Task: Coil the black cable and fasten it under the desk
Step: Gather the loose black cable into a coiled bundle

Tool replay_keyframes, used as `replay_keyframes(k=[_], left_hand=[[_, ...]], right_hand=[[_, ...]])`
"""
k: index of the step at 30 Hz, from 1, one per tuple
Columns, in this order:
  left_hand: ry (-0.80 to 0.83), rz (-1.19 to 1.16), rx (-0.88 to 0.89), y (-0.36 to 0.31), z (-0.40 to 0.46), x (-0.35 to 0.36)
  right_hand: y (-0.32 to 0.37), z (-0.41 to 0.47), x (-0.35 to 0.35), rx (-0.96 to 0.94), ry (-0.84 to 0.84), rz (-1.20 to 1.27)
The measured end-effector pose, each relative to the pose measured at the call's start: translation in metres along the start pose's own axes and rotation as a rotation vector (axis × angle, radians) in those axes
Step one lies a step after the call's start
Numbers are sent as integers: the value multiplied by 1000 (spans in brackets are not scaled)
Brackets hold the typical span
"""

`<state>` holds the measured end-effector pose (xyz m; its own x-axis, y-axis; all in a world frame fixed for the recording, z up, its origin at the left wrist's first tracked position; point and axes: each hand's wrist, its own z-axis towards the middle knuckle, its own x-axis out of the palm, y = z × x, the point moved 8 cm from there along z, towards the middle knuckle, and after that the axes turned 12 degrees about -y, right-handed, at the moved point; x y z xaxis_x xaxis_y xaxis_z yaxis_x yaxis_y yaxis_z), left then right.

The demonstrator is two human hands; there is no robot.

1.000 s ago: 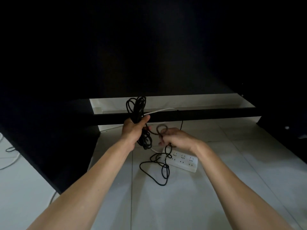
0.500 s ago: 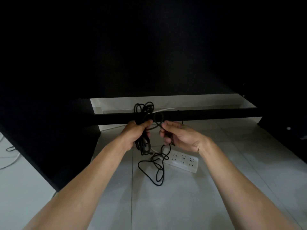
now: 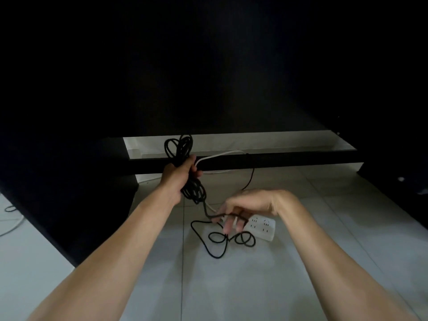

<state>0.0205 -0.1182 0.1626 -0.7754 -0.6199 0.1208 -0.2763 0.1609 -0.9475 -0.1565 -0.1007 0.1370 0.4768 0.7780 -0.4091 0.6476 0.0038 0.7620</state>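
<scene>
Since half a sec earlier the right hand had dropped away from the bundle, down toward the floor by the white power strip, fingers curled round the next run of black cable. Left hand stayed up near the desk's dark crossbar, fist wrapped tight around the coiled loops, which stuck out above & below it. Loose cable lay in a few curls on the floor in front of the strip. A white cord ran behind. Prob meant another loop was being drawn up; coiling approx two-thirds done, fastening not yet begun
</scene>
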Motion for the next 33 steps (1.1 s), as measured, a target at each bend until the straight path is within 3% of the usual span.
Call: replay_keyframes(k=[3, 7, 10, 13, 18, 20, 24, 27, 33], left_hand=[[88, -34, 32, -4, -7, 10], [177, -22, 149, -12, -18, 21], [216, -34, 183, -18, -24, 25], [194, -65, 194, -21, -23, 23], [116, -81, 154, -21, -12, 12], [155, -48, 123, -14, -13, 15], [153, -126, 70, -9, -15, 23], [170, -151, 78, -14, -14, 24], [300, -122, 26, -12, -21, 28]], right_hand=[[0, 4, 16, 115, 26, -80], [14, 9, 36, 80, 98, -25], [23, 17, 44, 12, 35, 68], [18, 18, 35, 58, -107, 375], [-9, 19, -22, 52, -626, 711], [-11, 18, -26, 33, -663, 738], [-4, 17, -6, 59, -480, 537], [12, 16, 2, -48, -438, 313], [39, 1, -27, -350, -865, 25]])
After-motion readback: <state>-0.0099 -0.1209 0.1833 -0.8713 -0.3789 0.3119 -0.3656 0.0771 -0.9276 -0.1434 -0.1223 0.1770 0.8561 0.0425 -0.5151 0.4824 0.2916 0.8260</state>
